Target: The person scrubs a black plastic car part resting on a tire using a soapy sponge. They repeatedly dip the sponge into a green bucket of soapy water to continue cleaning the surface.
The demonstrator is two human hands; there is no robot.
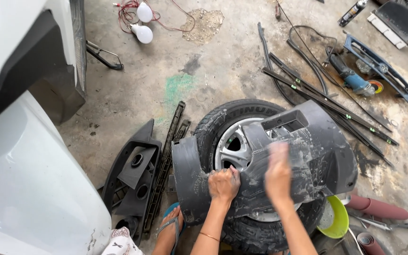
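A dark grey plastic bumper panel (317,151), streaked with wet whitish residue, lies across a car wheel (230,141) with a silver rim on the concrete floor. My left hand (224,183) grips the panel's lower edge with curled fingers. Flat on the panel's face just to the right lies my right hand (278,172), blurred by motion; I cannot tell whether something is under its palm.
A white car body (24,179) fills the left. A black trim piece (135,174) and grille strip lie left of the wheel. Long black strips (327,99), an angle grinder (352,78) and cables lie beyond. A yellow-green bowl (338,217) and sandpaper rolls (378,208) sit at right.
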